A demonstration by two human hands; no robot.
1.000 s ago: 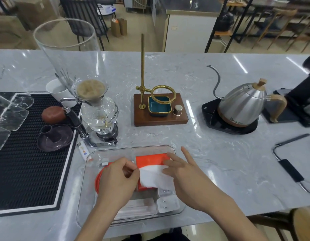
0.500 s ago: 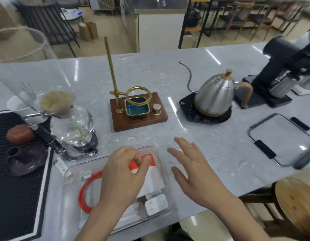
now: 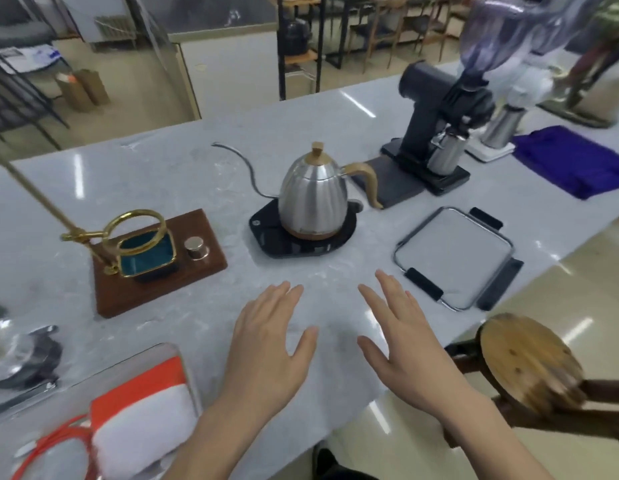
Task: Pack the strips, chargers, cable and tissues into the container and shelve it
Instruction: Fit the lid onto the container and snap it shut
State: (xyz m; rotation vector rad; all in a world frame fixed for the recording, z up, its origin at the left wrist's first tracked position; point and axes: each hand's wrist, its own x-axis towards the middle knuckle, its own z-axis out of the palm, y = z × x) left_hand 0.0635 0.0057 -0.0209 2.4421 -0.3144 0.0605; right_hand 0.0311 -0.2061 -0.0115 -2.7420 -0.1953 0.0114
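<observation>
Fingers (image 3: 284, 299) straight, both hands above bare counter (image 3: 329, 278), container (image 3: 183, 372) left.

tissues (image 3: 141, 434) in container (image 3: 183, 362), lid (image 3: 455, 258) far right

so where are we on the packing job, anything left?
Done: tissue pack and orange cable lie in the clear container; strips and chargers can't be seen from this angle. In hand: nothing, left hand and right hand are open over the counter, heading toward the clear lid. Left: lid on, then shelve.
</observation>
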